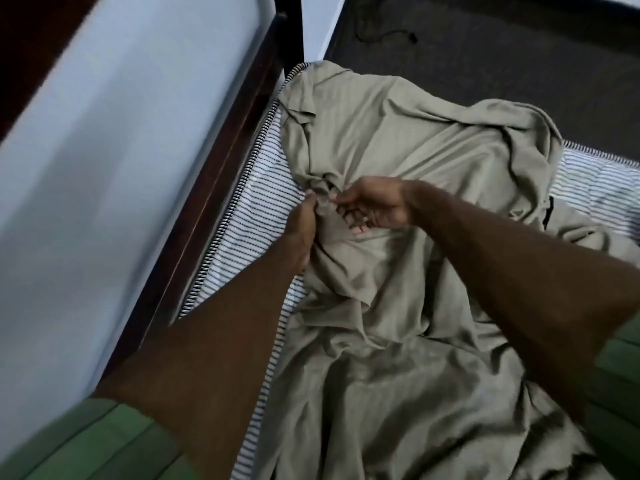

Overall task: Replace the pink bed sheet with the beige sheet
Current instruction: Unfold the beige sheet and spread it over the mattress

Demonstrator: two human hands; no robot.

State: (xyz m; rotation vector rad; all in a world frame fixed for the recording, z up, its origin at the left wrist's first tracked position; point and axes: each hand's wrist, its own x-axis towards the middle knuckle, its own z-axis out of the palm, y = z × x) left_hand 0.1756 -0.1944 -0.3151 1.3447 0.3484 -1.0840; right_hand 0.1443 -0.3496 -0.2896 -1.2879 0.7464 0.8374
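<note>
The beige sheet [398,161] lies crumpled in a heap over the striped mattress [256,202], spreading from the far corner down to the bottom of the view. My left hand [301,226] grips a bunched fold of the sheet near the mattress's left side. Just to its right, my right hand [372,206] pinches the same bunch with thumb and forefinger, its other fingers curled underneath. No pink sheet is in view.
A dark wooden bed frame [207,188] runs along the mattress's left side against a pale blue wall [104,133]. Dark grey carpet [502,53] lies beyond the bed's far end. A bare strip of the mattress shows at the right.
</note>
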